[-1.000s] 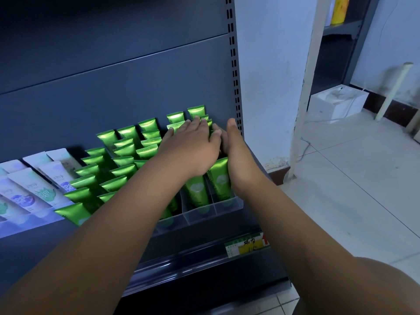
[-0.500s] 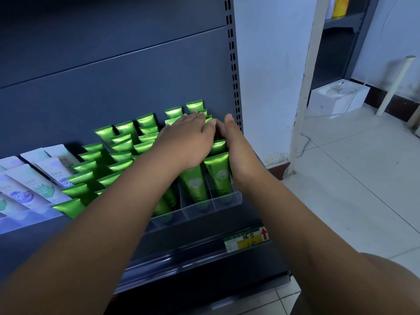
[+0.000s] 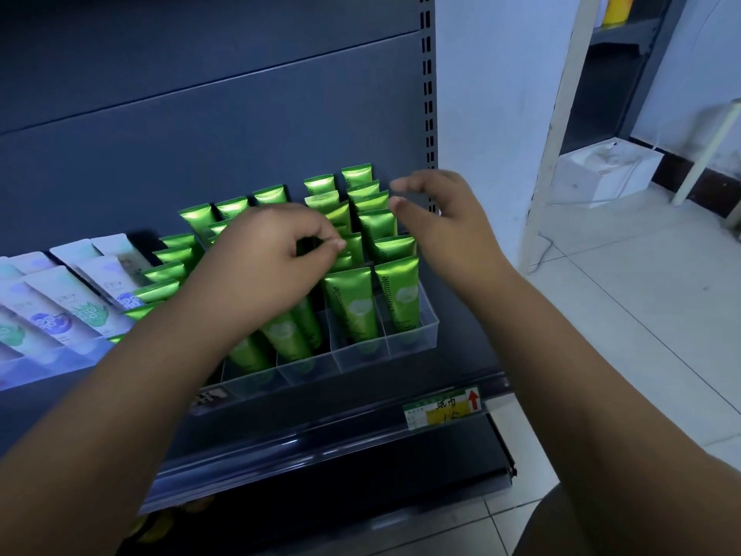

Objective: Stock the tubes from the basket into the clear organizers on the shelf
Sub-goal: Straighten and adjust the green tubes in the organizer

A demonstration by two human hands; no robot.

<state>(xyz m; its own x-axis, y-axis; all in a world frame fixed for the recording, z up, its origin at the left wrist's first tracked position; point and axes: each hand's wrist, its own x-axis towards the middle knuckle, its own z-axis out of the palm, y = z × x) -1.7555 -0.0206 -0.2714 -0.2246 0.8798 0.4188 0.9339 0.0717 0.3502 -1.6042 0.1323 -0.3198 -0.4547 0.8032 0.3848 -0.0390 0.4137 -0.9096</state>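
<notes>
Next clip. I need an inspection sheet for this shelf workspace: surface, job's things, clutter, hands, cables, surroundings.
Surface: dark shelf, with a price label on its front rail.
Job's things: green tubes stand in rows in the clear organizer; the basket is not in view.
Clutter: nothing seen.
Hands: left hand is over the green tubes with its fingers curled; whether it pinches one cannot be told. Right hand is over the right rows, loosely curled and holding nothing.
Cables: a thin cable lies on the floor by the white post.
Surroundings: pale tubes in the section to the left; tiled floor; white box.
</notes>
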